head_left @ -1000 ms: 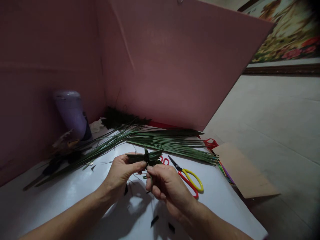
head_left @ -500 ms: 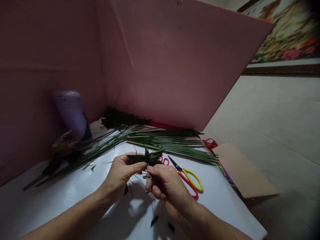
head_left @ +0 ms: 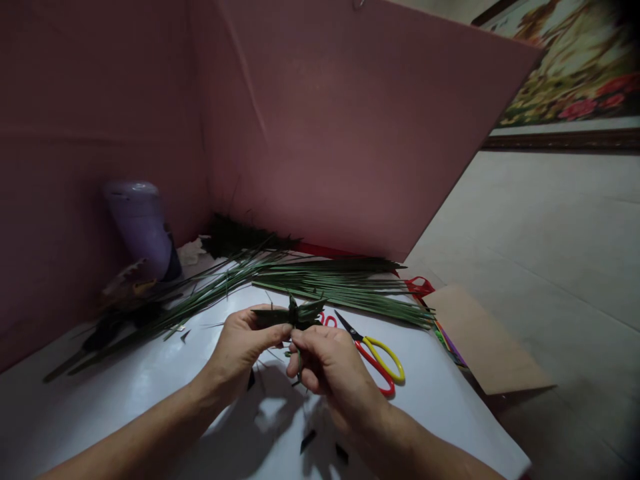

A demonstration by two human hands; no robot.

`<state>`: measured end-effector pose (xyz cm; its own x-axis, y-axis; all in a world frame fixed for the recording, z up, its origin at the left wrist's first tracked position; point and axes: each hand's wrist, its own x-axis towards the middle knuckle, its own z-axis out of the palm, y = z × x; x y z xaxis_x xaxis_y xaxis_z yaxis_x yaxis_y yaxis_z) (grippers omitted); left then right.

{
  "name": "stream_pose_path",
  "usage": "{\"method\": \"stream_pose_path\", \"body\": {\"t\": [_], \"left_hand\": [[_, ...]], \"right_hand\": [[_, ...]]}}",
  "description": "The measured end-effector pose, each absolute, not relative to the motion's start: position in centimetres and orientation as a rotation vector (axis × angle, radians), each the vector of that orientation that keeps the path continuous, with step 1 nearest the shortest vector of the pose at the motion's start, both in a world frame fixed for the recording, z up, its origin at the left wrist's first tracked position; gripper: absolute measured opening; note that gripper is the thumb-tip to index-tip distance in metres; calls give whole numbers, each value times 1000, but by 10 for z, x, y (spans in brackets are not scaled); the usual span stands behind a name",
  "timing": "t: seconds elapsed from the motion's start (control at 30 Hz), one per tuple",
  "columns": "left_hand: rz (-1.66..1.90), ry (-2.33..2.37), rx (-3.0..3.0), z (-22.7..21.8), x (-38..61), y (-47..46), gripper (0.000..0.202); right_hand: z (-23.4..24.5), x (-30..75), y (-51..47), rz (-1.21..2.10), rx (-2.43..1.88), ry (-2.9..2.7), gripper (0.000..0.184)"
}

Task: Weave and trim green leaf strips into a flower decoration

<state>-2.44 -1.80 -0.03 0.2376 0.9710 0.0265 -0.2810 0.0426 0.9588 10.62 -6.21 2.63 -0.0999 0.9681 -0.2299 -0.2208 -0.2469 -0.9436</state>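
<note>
Between both hands, above the white tabletop (head_left: 430, 413), is a folded figure of green leaf strips (head_left: 306, 311) with pointed, wing-like ends. My left hand (head_left: 250, 337) pinches it from the left between thumb and fingers. My right hand (head_left: 330, 363) is closed at its underside, thumb and forefinger pressed on a narrow leaf strip (head_left: 299, 363) that hangs down; part of the strip is hidden by the fingers. Just right of the hands lie scissors (head_left: 373, 353) with one yellow and one red handle. Behind the leaf figure, red loops (head_left: 329, 321) of another item show partly.
Long green leaf strips (head_left: 340, 283) lie across the back of the table. A purple tumbler (head_left: 143, 227) stands at the left by the pink wall (head_left: 310, 133). Dark leaf scraps (head_left: 309, 441) are scattered in front. A brown cardboard sheet (head_left: 487, 340) juts out beyond the right edge.
My right fingers have shifted slightly at the underside of the leaf figure, and more of the hanging strip shows. The left hand keeps its pinch.
</note>
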Motion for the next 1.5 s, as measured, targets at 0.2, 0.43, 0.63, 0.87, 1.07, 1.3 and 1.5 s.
{"method": "stream_pose_path", "body": {"t": [0.2,0.43,0.63,0.87,1.07,1.3,1.5], "left_hand": [[1138,800,1089,-2,-25,-17,12],[1111,760,1112,-5,-27,-17,9],[1089,767,1095,-2,-26,-17,9],[1118,838,993,1,-25,-18,11],[1123,846,991,1,-25,-19,9],[1099,766,975,-1,-25,-15,9],[1118,815,920,-2,-25,-16,12]], "right_hand": [[28,107,-60,1571,-1156,-922,16],[30,107,-59,1581,-1138,-896,15],[32,106,-57,1547,-1126,-926,20],[24,109,-55,1466,-1190,-1037,24],[20,113,-66,1285,-1136,-1124,18],[14,120,-68,1102,-966,-1335,15],[3,135,-63,341,-864,-1743,28]]}}
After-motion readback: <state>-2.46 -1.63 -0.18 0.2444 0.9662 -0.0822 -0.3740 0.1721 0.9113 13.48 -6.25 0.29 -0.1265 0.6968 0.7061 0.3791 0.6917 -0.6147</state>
